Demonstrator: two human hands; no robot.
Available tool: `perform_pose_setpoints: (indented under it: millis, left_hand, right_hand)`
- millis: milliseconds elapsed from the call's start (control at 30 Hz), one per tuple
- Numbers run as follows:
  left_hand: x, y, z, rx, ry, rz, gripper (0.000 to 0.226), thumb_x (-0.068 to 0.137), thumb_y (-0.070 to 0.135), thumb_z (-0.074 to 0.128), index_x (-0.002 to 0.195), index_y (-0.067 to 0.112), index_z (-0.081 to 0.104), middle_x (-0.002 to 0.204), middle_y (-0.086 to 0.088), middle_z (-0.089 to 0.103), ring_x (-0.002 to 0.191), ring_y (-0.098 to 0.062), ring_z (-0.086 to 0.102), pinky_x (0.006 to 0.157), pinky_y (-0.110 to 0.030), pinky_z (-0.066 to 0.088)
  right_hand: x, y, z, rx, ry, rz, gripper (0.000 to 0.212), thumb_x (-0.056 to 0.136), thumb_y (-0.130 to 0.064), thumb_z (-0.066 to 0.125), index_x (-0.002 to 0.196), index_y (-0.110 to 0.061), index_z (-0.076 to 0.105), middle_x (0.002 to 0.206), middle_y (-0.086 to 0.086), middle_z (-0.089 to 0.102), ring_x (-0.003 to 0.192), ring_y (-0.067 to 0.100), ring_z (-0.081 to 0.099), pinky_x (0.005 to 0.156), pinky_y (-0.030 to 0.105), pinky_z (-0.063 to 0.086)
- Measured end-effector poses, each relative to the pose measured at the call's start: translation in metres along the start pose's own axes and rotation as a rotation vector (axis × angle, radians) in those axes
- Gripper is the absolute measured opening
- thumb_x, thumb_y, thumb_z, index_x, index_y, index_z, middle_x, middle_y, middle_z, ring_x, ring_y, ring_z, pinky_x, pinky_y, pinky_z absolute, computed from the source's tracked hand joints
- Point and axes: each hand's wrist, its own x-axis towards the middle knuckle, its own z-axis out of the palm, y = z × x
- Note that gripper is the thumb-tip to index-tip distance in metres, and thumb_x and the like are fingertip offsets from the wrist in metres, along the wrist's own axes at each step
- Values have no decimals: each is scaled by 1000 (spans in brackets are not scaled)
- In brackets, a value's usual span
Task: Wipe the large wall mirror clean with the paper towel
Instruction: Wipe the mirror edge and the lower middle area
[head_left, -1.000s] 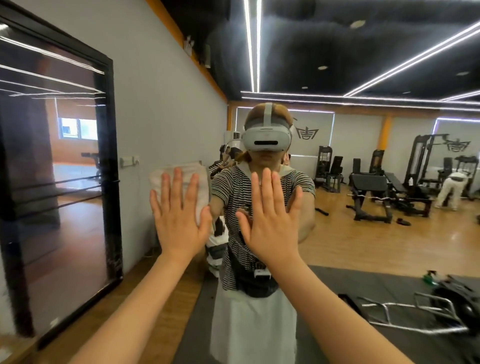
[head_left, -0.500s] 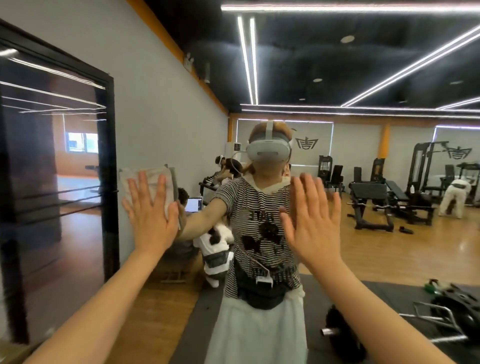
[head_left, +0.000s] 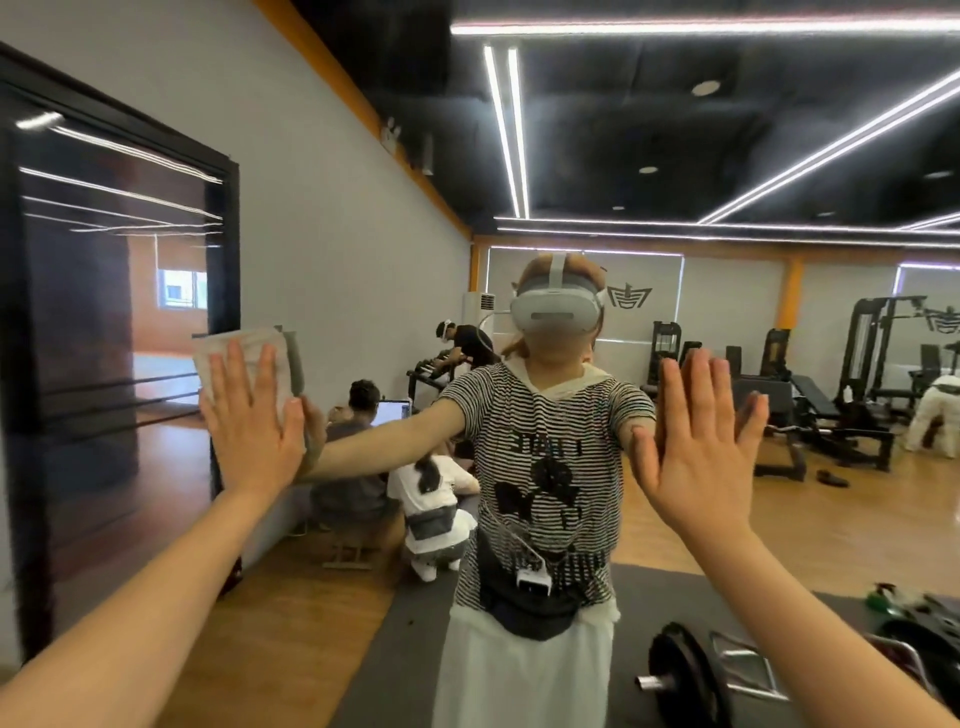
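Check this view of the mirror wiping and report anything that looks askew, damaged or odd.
Nothing looks damaged or spilled. The left hand presses the paper towel flat against the mirror, and the right hand lies open on the glass beside it. The only loose item is a weight plate on the mat in the reflection.

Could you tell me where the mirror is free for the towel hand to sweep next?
The mirror is bare between the left hand, flat on the paper towel, and the right hand, and above both. The right hand, flat on the glass, blocks that side.
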Motion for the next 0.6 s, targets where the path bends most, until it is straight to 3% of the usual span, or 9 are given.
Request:
perform_pose_setpoints:
  millis: [133,267,367,500,600]
  left_hand:
    - [-1,1,2,-18,38,-13,64,95,39,23,153,14,20,161,-16,13,148,-34,7,117,-48,3]
    - [-2,7,3,-7,35,-17,65,95,39,22,153,10,20,160,-18,14,147,-37,9,117,-53,9]
    - [-6,18,5,22,34,-22,66,96,42,19,153,8,18,160,-19,14,147,-38,10,117,-54,10]
    - [-19,47,16,21,44,103,64,98,47,18,155,22,5,161,-15,8,148,-34,4,117,-51,5]
    - [-21,56,19,5,42,175,64,96,43,23,155,23,6,161,-14,10,148,-34,5,117,-52,5]
  right_hand:
    - [0,3,2,20,22,-17,68,95,-45,29,153,-14,12,159,13,16,149,16,-9,117,49,-11]
    - [-1,1,2,37,35,-16,68,94,-44,31,153,-11,20,160,11,14,149,16,-10,117,48,-12]
    - [-1,2,3,44,38,-18,68,94,-44,31,152,-9,23,160,11,13,149,17,-9,117,48,-11]
    - [-1,2,4,44,44,-16,68,94,-45,31,152,-9,23,160,11,13,149,18,-7,117,50,-9]
    - [-2,2,5,34,61,-12,67,94,-45,32,151,-10,26,159,14,19,149,18,-4,117,51,-6]
